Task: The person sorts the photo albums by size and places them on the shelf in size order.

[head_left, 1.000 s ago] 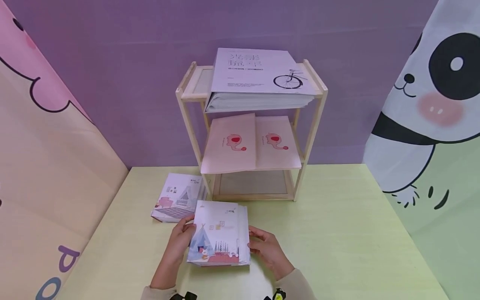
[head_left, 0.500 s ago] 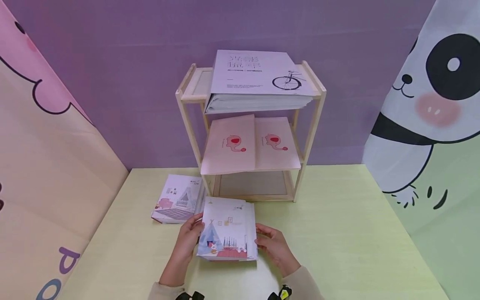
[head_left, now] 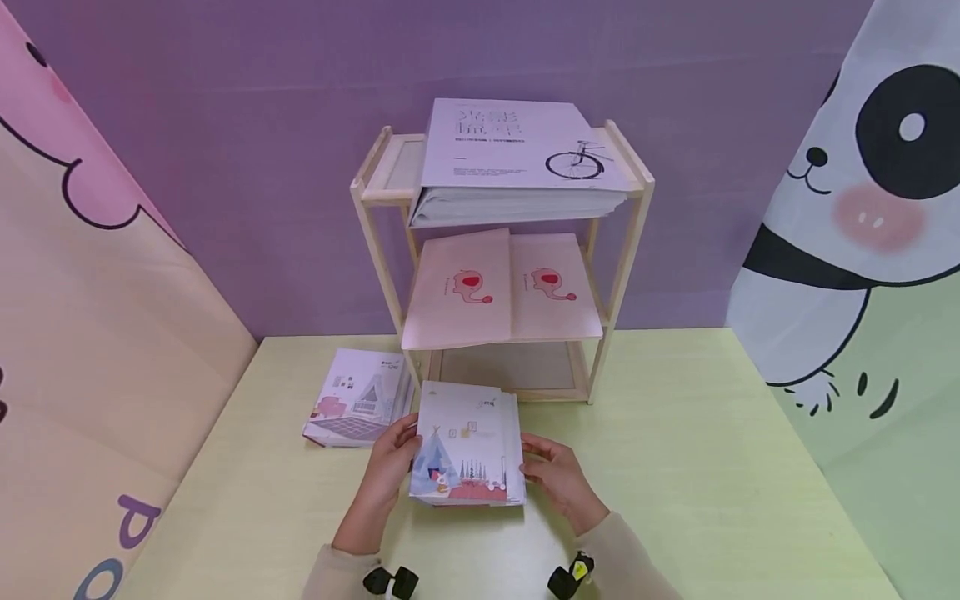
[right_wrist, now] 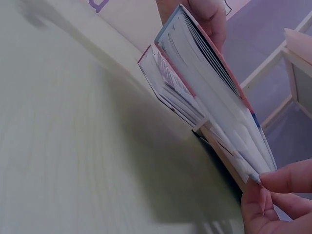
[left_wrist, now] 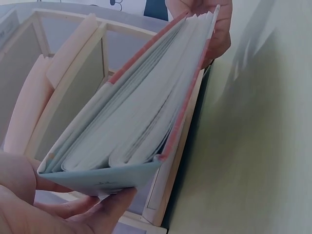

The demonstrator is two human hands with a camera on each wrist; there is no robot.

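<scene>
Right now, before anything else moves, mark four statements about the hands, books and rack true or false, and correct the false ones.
1. The pink elephant-print booklets lie below the bicycle-cover book. True.
2. The bicycle-cover book lies on the bottom shelf. False: it lies on top of the rack.
3. The left hand and right hand both hold the blue-tent book. True.
4. The grey-tent book lies right of the rack. False: it lies to its left.

Your thick white book (head_left: 468, 446), blue tent printed on its upturned cover, pale blue spine gripped by your left fingers (left_wrist: 116, 201), opposite edge pinched by your right fingers (right_wrist: 256, 201), raised above the desk (head_left: 712, 467)
</scene>
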